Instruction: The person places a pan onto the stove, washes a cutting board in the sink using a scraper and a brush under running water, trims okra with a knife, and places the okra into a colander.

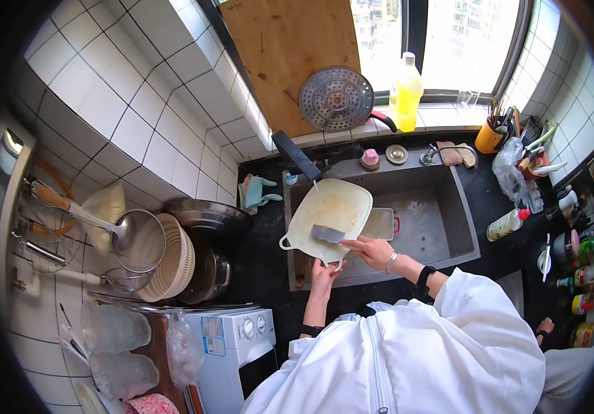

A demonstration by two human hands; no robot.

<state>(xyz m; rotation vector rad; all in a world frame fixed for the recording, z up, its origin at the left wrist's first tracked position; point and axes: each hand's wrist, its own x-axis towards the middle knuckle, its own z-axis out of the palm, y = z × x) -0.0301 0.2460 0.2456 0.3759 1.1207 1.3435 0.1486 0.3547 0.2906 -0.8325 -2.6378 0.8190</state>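
Observation:
A cream-coloured shallow dish (338, 203) with loop handles is tilted over the left part of the sink (442, 207). My left hand (323, 277) grips its near rim from below. Pressed against the dish's inner face is a grey sponge (327, 234), with the fingers of my right hand (374, 251) closed on it. Faint brownish marks show on the dish. The black faucet (298, 157) reaches over its far edge. Partly hidden behind the dish, a white container (381, 222) with a red handle sits in the sink.
Light-blue gloves (258, 191) lie left of the sink. Behind it stand a yellow liquid bottle (406, 96), a perforated steamer plate (337, 99) and a wooden board (290, 41). Strainers and a basket (173, 262) are at left. Another hand (545, 326) shows at lower right.

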